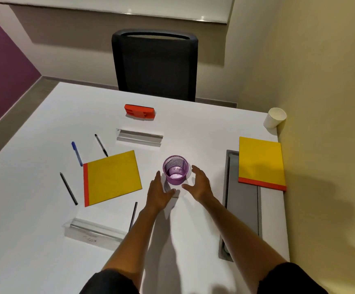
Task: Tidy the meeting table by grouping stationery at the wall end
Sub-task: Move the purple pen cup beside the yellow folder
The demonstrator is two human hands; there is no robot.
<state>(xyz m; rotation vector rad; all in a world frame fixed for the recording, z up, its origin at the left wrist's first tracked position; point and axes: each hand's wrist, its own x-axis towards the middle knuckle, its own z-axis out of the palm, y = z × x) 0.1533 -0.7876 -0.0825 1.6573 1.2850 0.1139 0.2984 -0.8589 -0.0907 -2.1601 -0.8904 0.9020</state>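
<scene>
Two open hands flank the purple mesh pen cup [175, 169]: left hand [160, 193] at its 7 o'clock, right hand [200, 185] at its 4 o'clock, fingers spread, neither closed on it; contact cannot be confirmed. Judged: cupped approach to lift the empty cup toward the wall end. At the cup's 9 o'clock lies a yellow notepad [113, 178]; beyond it a blue pen [77, 153] and black pens, scattered. A second yellow notepad [261, 162] at 3 o'clock sits against the wall, a paper cup [275, 120] at 1 o'clock. An orange eraser [139, 111] lies at 11 o'clock. Handwriting on the near clear holder [91, 235] is illegible.
</scene>
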